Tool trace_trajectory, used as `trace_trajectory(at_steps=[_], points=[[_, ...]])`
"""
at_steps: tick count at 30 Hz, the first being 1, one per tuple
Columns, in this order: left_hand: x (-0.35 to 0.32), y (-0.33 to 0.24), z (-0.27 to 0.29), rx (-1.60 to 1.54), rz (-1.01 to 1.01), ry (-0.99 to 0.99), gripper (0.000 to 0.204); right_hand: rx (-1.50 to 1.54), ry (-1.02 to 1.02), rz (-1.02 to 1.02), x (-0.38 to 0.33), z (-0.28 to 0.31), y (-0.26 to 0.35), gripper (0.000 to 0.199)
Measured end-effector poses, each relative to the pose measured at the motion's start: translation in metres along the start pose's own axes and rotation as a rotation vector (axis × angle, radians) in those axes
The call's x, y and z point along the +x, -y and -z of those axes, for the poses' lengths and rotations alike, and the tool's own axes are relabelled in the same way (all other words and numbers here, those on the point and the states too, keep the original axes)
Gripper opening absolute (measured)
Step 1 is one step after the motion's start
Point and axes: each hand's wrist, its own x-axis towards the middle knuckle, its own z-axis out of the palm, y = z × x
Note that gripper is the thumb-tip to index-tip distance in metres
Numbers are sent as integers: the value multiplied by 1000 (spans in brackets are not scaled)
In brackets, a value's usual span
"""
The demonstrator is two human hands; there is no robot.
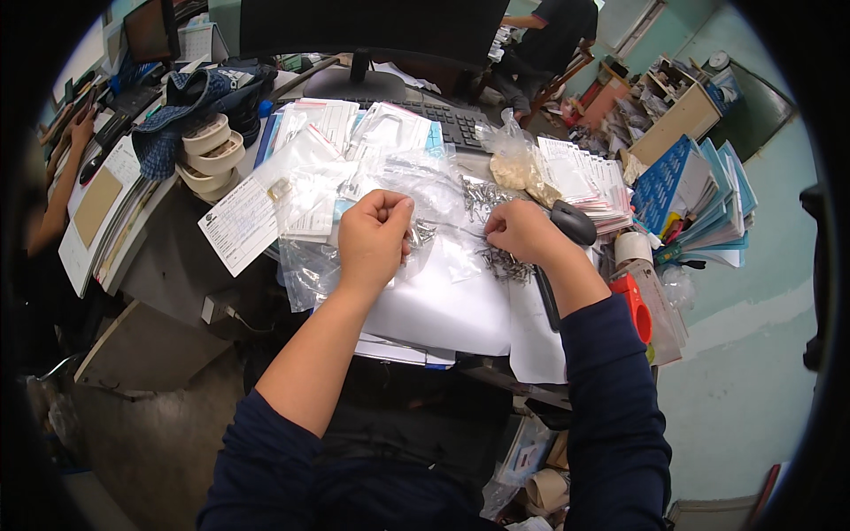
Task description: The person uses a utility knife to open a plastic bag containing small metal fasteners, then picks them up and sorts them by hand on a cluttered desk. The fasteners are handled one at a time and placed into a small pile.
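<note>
My left hand [370,241] is closed, thumb against curled fingers. Several small metal pieces [422,234] show right at its fingertips; whether they are gripped or lie behind the hand I cannot tell. Fingers pinched together, my right hand [524,232] is at a loose pile of small grey metal pieces, like screws or pins [505,265]. Anything in that pinch is too small to make out. More of these pieces [479,196] lie just beyond it. Clear plastic bags [416,181] spread between and beyond the hands, over white paper [443,305].
A black mouse [574,223] sits right of my right hand. Beyond are a keyboard [456,124], a monitor [372,40] and a bag of beige pieces [513,164]. Stacked cream trays [212,157] stand left, an orange-red holder [632,305] right. Other people are at left and far back.
</note>
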Motion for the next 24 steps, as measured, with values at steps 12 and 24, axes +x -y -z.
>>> trace_trajectory(at_steps=[12, 24], points=[[1, 2, 0, 10, -4, 2, 15, 672, -1, -175, 4, 16, 7, 19], [1, 1, -4, 24, -7, -5, 13, 310, -189, -197, 5, 15, -11, 19]])
